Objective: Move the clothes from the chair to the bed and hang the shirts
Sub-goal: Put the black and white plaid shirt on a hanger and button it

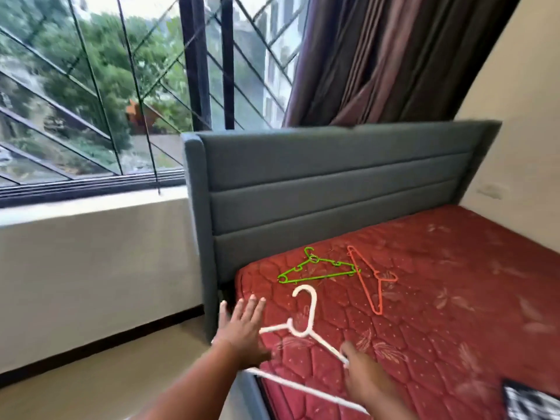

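- Holding white hanger (306,324) — R hand (368,378) grips its right arm near the corner, fingers curled round the bar.
- L hand (242,325) spread flat, fingers straight, holding nothing; just beside hanger's left arm, contact unclear (blur).
- Hanger sits over near-left corner of red mattress (439,298), hook toward grey headboard (333,183).
- Green hanger (318,268) and orange hanger (368,278) lie flat farther up, ends touching.
- B/w patterned cloth (530,403) at lower-right edge — no shirts or chair in view.
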A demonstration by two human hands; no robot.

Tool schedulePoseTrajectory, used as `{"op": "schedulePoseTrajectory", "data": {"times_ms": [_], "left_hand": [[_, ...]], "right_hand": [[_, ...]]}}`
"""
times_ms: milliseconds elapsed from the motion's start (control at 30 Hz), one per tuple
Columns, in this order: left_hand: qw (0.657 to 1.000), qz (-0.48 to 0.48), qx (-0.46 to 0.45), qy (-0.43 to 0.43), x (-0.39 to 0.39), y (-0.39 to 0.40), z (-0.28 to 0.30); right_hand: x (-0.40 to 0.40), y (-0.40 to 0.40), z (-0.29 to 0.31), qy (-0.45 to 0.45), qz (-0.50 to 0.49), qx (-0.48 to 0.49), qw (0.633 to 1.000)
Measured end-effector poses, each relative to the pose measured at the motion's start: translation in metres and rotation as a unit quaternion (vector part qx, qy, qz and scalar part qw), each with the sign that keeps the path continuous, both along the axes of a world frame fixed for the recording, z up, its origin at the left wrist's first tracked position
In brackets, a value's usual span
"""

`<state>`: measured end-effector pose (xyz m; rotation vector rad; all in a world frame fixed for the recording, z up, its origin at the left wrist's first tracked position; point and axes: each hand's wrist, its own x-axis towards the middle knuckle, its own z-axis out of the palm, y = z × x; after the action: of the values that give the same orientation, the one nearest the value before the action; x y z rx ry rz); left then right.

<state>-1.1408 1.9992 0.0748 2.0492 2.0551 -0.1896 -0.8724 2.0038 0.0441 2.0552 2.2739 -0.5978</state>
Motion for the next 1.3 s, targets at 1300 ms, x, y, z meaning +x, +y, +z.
{"op": "schedulePoseTrajectory", "data": {"times_ms": [1300], "left_hand": [[0.98, -0.082, -0.18, -0.027, 0.507, -0.253, -0.025]], "right_hand": [[0.546, -0.331, -0.081, -0.018, -0.083, -0.26, 0.962]]}}
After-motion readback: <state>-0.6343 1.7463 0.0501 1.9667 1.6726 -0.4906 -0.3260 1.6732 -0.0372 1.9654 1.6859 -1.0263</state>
